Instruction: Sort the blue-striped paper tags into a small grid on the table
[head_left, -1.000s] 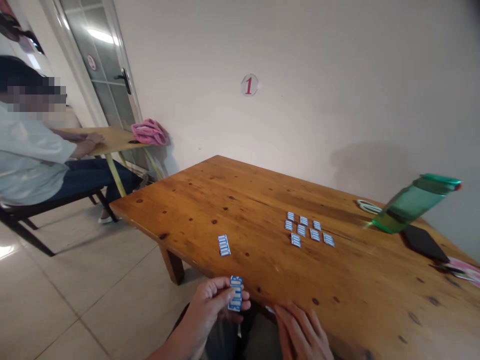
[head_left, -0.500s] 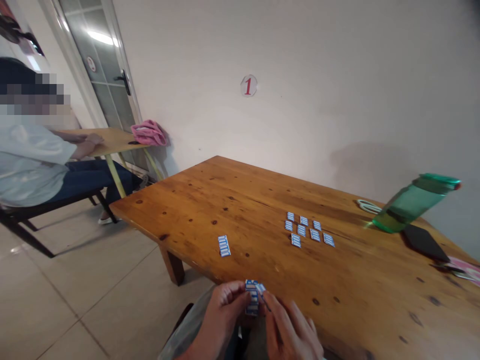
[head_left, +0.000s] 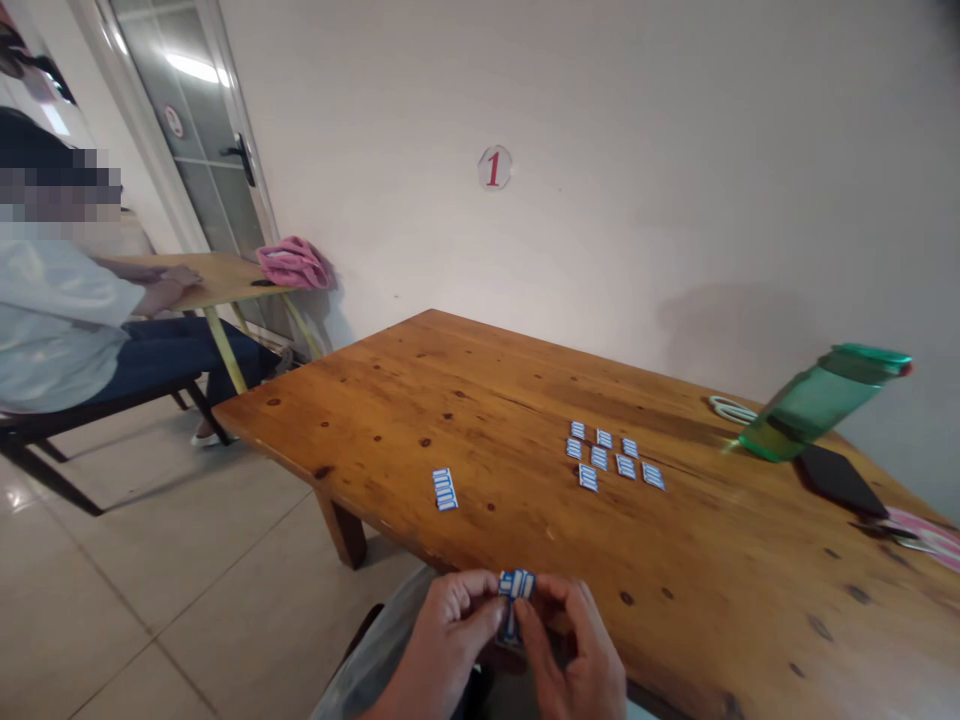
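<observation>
At the near table edge, my left hand (head_left: 448,628) pinches a small flat blue-and-white striped piece (head_left: 505,584) between thumb and fingers. My right hand (head_left: 576,640) is closed on a narrow blue-and-white strip (head_left: 518,584), which lies upright over the face of that piece. Fingertips hide parts of both, and their material is too small to make out. A similar striped piece (head_left: 445,489) lies alone on the table beyond my left hand. Farther right, several smaller striped pieces (head_left: 599,458) are laid out in loose rows.
A green bottle (head_left: 821,405) leans at the right of the wooden table (head_left: 480,390), near a white cable (head_left: 731,409), a dark flat case (head_left: 840,480) and a pink item (head_left: 930,535). A seated person (head_left: 60,310) is at another table (head_left: 232,270) on the left.
My right hand's fingers have shifted up around the upper edge of the held piece. The strip, tilted at its right side before, now lies across its face. The view has shifted slightly.
</observation>
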